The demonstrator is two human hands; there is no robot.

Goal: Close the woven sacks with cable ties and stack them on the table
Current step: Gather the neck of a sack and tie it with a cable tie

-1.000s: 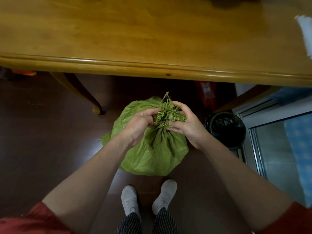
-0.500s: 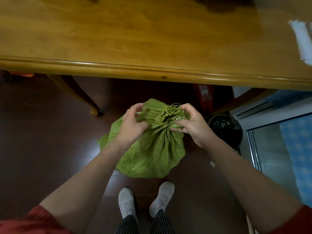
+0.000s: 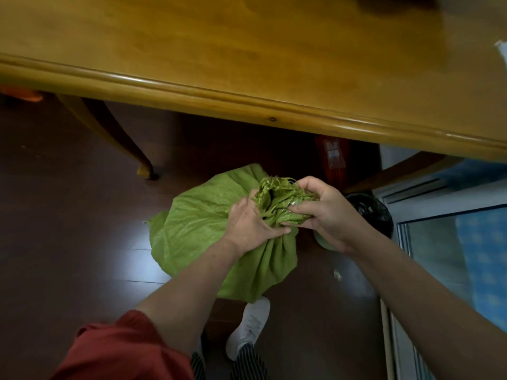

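Note:
A filled green woven sack (image 3: pixel 197 229) stands on the dark floor in front of my feet, just short of the wooden table (image 3: pixel 247 50). Its mouth is gathered into a frayed bunch (image 3: pixel 277 193) at the top. My left hand (image 3: pixel 248 226) grips the gathered neck from the left, just under the bunch. My right hand (image 3: pixel 321 212) holds the bunch from the right with fingers curled round it. A thin pale strip shows under my right fingers; I cannot tell whether it is a cable tie.
The table edge (image 3: pixel 274 105) runs across above the sack, with one curved leg (image 3: pixel 115 138) at the left. A black-lined bin (image 3: pixel 370 212) stands right of the sack, next to a glass door frame (image 3: pixel 397 242). A red packet (image 3: pixel 332 157) lies under the table. A white item (image 3: pixel 502 50) lies at the table's right edge.
My left hand has moved from the sack's upper left side onto the gathered neck and now grips it. My right hand has kept hold of the bunch.

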